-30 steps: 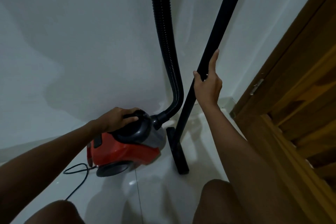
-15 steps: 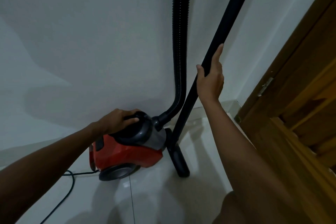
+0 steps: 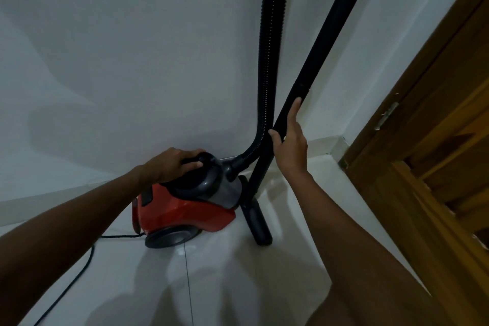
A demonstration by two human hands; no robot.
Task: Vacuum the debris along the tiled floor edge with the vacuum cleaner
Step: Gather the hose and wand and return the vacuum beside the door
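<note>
We face a white wall [image 3: 132, 61] that fills most of the view, and beneath it the glossy white tiled floor [image 3: 225, 286], with a thin grout line running toward us. On our right stands a brown wooden door frame [image 3: 423, 140], reaching from the top corner down to the floor. The vacuum cleaner [image 3: 185, 209], red below with a dark grey top, sits on the floor right at the foot of the wall, near the corner by the door frame. Its black rigid tube [image 3: 330, 47] leans up and to the right out of view, and its lower end joins the black floor nozzle [image 3: 258, 222], which rests on the tiles just beside the red body. The ribbed black hose [image 3: 272, 34] rises from the front of the machine and climbs straight up past the top edge. A black power cord [image 3: 79, 272] trails from the rear toward the lower left. Our left hand [image 3: 174, 164] rests curled over the dark handle on top of the machine, gripping it. Our right hand [image 3: 289, 140] holds the tube, thumb on one side and fingers stretched along the other.
</note>
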